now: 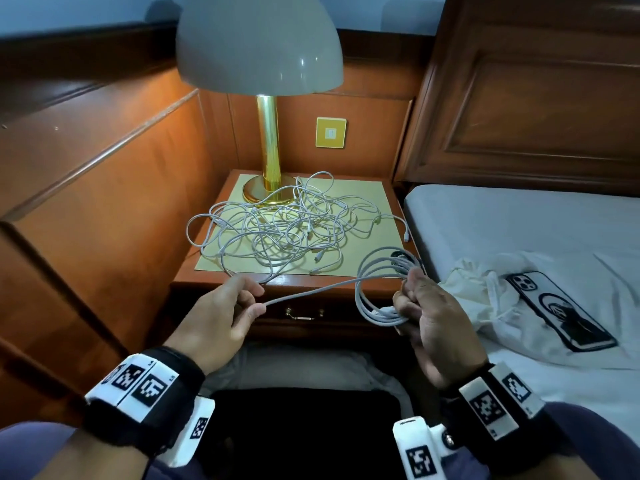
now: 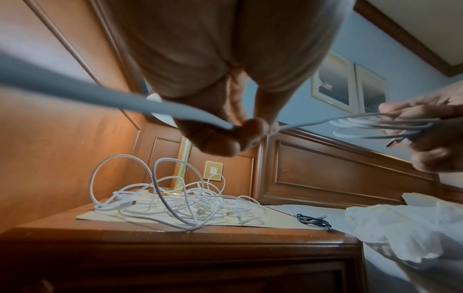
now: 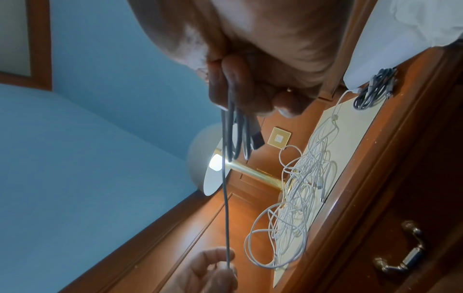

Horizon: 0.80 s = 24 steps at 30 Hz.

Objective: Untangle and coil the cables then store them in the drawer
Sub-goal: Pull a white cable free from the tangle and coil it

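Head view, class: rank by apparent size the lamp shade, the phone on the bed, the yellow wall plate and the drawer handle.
1. lamp shade, largest, though it sits nearest the camera.
2. phone.
3. Yellow wall plate and drawer handle: too alike to rank; the handle is wider but thinner and partly in shadow.

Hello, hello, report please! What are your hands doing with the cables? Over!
Right hand grips white coil. Left hand pinches its loose end. Big tangle waits on nightstand. Drawer shut.
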Tool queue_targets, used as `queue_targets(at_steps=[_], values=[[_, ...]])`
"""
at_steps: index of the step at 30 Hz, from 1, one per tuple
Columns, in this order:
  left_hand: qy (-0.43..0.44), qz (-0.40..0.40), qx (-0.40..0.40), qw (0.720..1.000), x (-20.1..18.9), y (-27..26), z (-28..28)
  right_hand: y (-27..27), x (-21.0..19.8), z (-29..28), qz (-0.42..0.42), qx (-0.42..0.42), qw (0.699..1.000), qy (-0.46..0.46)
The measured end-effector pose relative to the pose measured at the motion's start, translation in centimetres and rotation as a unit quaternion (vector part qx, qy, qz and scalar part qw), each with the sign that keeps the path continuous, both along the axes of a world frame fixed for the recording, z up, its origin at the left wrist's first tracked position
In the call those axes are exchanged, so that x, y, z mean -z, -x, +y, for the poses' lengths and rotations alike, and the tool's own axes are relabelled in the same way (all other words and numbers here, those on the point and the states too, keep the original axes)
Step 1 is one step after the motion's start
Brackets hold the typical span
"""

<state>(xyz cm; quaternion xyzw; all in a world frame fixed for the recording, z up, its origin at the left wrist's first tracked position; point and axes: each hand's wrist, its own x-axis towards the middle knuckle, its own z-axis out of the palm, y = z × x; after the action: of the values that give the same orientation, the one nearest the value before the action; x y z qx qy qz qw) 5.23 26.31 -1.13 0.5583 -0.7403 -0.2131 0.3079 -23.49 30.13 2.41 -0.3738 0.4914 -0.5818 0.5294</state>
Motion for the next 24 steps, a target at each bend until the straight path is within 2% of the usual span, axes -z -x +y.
queue_targets(at_steps=[3, 5, 9, 12, 16, 21, 24], values=[[-0.039, 0.001, 0.085, 0.996, -0.2, -0.3, 0.2, 0.8, -0.1, -0.3, -0.002, 0.042, 0.999, 0.004], [-0.041, 0.01, 0.104, 0.994, 0.3, 0.1, 0.5, 1.0, -0.1, -0.4, -0.005, 0.057, 0.998, 0.014], [0.078, 0.012, 0.094, 0.992, 1.8, 2.6, 1.4, -0.3, 0.2, 0.1, 0.038, 0.022, 0.997, 0.06], [0.096, 0.014, 0.114, 0.989, 2.8, 4.9, 2.4, -1.5, 1.0, 0.7, 0.125, -0.026, 0.987, 0.1], [0.031, -0.024, 0.2, 0.979, 3.4, 6.4, 3.3, -1.8, 2.1, 1.0, 0.284, -0.032, 0.946, 0.155], [0.046, -0.039, 0.245, 0.968, 1.5, 6.2, 3.6, -1.7, 2.7, 1.0, 0.458, -0.049, 0.862, 0.209], [0.083, -0.045, 0.248, 0.964, 0.8, 5.6, 3.4, -1.7, 2.7, 0.7, 0.483, -0.102, 0.856, 0.156]])
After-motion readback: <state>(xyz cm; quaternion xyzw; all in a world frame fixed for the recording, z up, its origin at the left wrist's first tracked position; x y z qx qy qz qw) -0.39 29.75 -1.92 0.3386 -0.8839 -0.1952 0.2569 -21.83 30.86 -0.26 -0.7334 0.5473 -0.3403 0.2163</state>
